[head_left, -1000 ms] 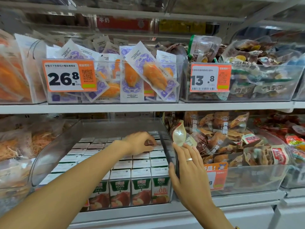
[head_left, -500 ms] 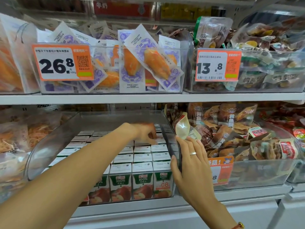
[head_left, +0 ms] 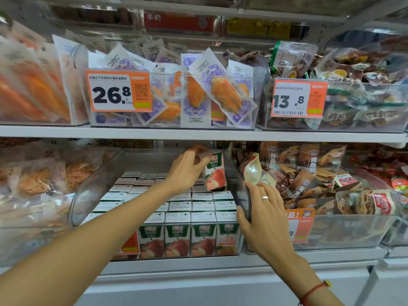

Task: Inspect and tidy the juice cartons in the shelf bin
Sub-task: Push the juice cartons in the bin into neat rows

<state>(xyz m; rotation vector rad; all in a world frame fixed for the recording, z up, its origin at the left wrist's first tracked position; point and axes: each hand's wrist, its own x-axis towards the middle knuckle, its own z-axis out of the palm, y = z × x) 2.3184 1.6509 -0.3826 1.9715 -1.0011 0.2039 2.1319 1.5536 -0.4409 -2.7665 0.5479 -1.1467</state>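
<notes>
Green-and-white carton (head_left: 215, 171) of apple juice, lifted clear of the packed rows (head_left: 194, 202), hung tilted in the air near the back right of the clear bin (head_left: 95, 186). Long axis roughly upright, top leaning left toward the left grip (head_left: 187, 168), printed face turned outward. Held at its upper end, thumb on the near side and fingertips curled over the top, body of the carton hanging down and to the right of the palm. Below it, further cartons standing upright in tight rows, with the front row pressed against the bin's front wall. Exact slot it belonged to could not be told, hidden behind hand and carton. Right grip (head_left: 262, 208) nearer the bin's right wall, wrapped round its rim at the front corner, thumb inside, fingers outside, steadying it. Likely next: turned for checking, then lowered straight down into a gap beneath. Snack packets (head_left: 309, 177) piled in the neighbouring bin just beyond that wall.
</notes>
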